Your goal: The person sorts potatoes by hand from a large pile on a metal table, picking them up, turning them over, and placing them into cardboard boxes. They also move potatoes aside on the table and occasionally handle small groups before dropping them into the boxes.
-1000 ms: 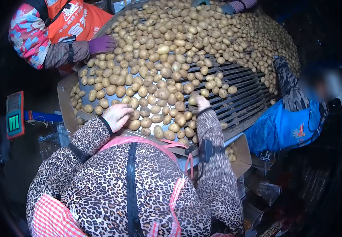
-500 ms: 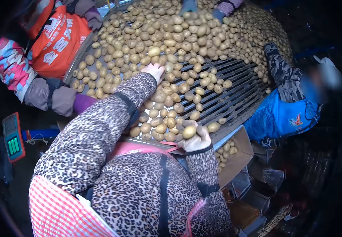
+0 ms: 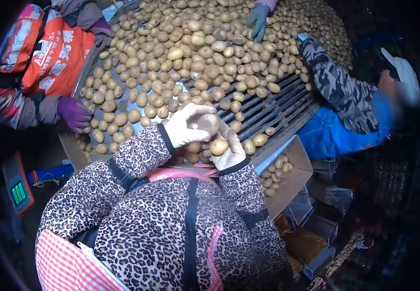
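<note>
My left hand (image 3: 183,127), in a pale glove, is closed round a brownish potato (image 3: 209,123) above the near edge of the sorting table. Just to its right, my right hand (image 3: 232,154) grips a smaller yellow potato (image 3: 219,146) between thumb and fingers. The two hands are close together, and the left hand's potato partly hides the right fingers. Loose potatoes (image 3: 176,53) lie in front of both hands on the metal top and on the dark slatted grate (image 3: 287,104).
A cardboard box (image 3: 299,167) holding potatoes stands below the table edge at right. Co-workers' gloved hands (image 3: 74,114) are at the left edge and at the far side (image 3: 257,20). A person in blue (image 3: 328,133) leans in from the right. A scale (image 3: 17,183) is at far left.
My left hand has drawn back toward my right hand and now holds a potato. My right hand still holds its potato, slightly lower left. The co-workers' arms have shifted.
</note>
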`<state>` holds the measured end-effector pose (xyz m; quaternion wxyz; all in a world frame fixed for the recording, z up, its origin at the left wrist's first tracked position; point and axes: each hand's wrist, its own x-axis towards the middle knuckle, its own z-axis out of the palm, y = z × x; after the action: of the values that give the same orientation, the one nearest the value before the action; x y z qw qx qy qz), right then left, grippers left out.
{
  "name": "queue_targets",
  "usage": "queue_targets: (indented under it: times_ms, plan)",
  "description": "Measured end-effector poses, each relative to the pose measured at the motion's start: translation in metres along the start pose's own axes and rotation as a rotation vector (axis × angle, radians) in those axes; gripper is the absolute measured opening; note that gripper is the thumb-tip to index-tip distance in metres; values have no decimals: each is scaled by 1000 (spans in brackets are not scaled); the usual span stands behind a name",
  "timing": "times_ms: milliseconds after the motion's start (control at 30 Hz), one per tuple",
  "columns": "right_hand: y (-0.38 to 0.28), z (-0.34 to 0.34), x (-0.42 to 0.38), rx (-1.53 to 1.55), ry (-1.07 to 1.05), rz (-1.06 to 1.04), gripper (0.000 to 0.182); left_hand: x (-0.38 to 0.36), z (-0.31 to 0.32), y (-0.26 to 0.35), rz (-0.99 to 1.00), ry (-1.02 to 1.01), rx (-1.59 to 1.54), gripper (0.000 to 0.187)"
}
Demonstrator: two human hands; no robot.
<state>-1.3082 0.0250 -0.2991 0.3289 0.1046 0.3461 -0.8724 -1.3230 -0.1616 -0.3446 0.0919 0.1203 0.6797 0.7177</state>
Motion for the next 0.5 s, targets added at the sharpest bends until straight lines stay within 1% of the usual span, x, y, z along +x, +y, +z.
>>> queue_targets:
  times_ms: [33, 67, 100, 133, 167, 200, 233, 267, 300, 333, 367, 400, 433, 467, 500]
  plan:
    - [3, -2, 2, -89, -34, -9, 60, -2, 2, 3, 10, 5, 14, 68]
    - [5, -3, 3, -180, -68, -19, 54, -2, 6, 14, -53, 52, -167, 59]
    - [6, -2, 1, -272, -102, -31, 48, -4, 6, 15, -105, 61, -102, 57]
    - [11, 2, -3, -240, -15, -47, 42, -5, 7, 17, -155, 70, -35, 55]
    - [10, 0, 0, -366, -41, -37, 44, -7, 7, 21, -197, 75, 34, 53]
    - [8, -4, 5, -488, -65, -25, 47, -11, 10, 27, -156, 98, 94, 44]
    - [9, -10, 9, -609, -90, -13, 50, -12, 10, 30, -154, 104, 98, 42]
    - [15, -15, 6, -478, -50, -50, 61, -12, 10, 36, -152, 108, 102, 41]
    - [19, -19, 4, -593, -61, -174, 64, -13, 11, 43, -151, 113, 104, 40]
    - [23, -20, 1, -709, -72, -302, 67, -17, 14, 50, -167, 127, 279, 33]
    - [24, -19, -1, -825, -83, -432, 70, -17, 16, 52, -166, 126, 317, 30]
    - [22, -12, -5, -800, -93, -427, 70, -16, 16, 52, -167, 124, 352, 27]
    - [23, -13, -5, -850, -80, -464, 71, -16, 17, 53, -173, 124, 388, 24]
    - [23, -14, -4, -902, -70, -503, 72, -10, 15, 31, -97, 222, 335, 22]
    - [23, -13, -3, -955, -61, -544, 73, -3, 16, 28, -15, 314, 288, 24]
